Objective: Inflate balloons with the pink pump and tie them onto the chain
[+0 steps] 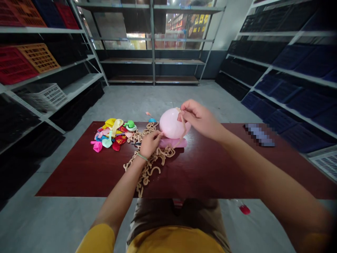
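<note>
A pale pink inflated balloon [171, 121] sits above the middle of the table. My left hand [151, 143] is closed, its thumb and finger pinching the balloon's lower left end. With my right hand [196, 117] I pinch a tan rubbery strip [183, 129] against the balloon's upper right side. The strip hangs down the balloon's front toward the table. Under the balloon lies a pink cylinder [179, 142], partly covered. A tangled heap of similar tan strips [144, 175] spreads around and below my left hand.
Left of the heap lie several uninflated balloons [109, 135] in many colours on the dark red table [79, 168]. A blurred-out flat object [259, 134] rests at the right. Beyond the table stand metal shelves [152, 61]; crates [48, 96] fill side racks. A red item [244, 209] lies on the floor.
</note>
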The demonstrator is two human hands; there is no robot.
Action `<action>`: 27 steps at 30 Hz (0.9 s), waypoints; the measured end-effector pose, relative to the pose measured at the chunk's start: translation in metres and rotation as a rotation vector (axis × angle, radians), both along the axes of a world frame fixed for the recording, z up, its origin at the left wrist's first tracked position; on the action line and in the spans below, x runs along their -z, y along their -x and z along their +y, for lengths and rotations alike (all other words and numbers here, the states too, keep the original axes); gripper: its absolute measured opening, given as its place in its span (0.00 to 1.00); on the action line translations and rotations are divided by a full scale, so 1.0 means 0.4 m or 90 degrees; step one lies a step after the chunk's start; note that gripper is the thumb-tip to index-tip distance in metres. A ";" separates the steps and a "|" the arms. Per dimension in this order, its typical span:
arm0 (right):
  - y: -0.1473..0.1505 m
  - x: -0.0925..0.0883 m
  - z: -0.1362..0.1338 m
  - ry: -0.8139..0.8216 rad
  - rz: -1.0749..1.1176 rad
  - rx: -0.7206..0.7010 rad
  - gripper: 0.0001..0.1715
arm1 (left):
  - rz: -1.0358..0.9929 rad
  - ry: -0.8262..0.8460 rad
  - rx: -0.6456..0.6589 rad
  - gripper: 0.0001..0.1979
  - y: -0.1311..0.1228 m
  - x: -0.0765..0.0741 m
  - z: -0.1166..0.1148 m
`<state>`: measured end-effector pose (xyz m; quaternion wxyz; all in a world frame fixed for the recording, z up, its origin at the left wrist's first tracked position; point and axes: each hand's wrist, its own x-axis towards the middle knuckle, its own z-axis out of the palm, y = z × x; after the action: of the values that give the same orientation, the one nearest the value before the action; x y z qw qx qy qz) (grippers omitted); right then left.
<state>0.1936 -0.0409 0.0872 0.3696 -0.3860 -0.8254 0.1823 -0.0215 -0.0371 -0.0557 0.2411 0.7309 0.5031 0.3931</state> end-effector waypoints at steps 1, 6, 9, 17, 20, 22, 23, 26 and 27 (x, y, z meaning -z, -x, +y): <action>0.004 -0.021 0.004 -0.010 -0.002 -0.001 0.10 | -0.001 -0.004 0.004 0.17 0.000 -0.001 -0.001; 0.035 -0.119 0.037 -0.101 0.043 -0.001 0.07 | 0.017 -0.036 0.010 0.17 -0.003 -0.005 -0.007; 0.071 -0.151 0.075 -0.095 0.122 -0.001 0.06 | 0.038 -0.077 0.012 0.16 -0.007 0.000 -0.008; 0.203 -0.070 0.161 -0.023 0.184 -0.033 0.04 | 0.092 -0.238 -0.118 0.14 -0.002 0.031 0.014; 0.226 -0.012 0.159 0.013 0.155 -0.007 0.02 | 0.114 -0.259 -0.205 0.14 0.008 0.033 0.019; 0.229 0.024 0.152 0.027 0.146 0.002 0.04 | 0.125 -0.266 -0.258 0.13 0.017 0.027 0.020; 0.229 0.041 0.148 0.038 0.143 0.004 0.05 | 0.122 -0.272 -0.278 0.13 0.021 0.024 0.020; 0.224 0.084 0.139 0.094 0.147 -0.011 0.06 | 0.075 -0.292 -0.292 0.12 0.032 0.014 0.020; 0.223 0.095 0.137 0.121 0.154 -0.028 0.07 | 0.052 -0.293 -0.284 0.12 0.034 0.012 0.021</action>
<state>0.1046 0.0138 0.0494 0.4240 -0.3765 -0.7621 0.3126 -0.0353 -0.0286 -0.0605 -0.0436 0.6530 0.5582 0.5100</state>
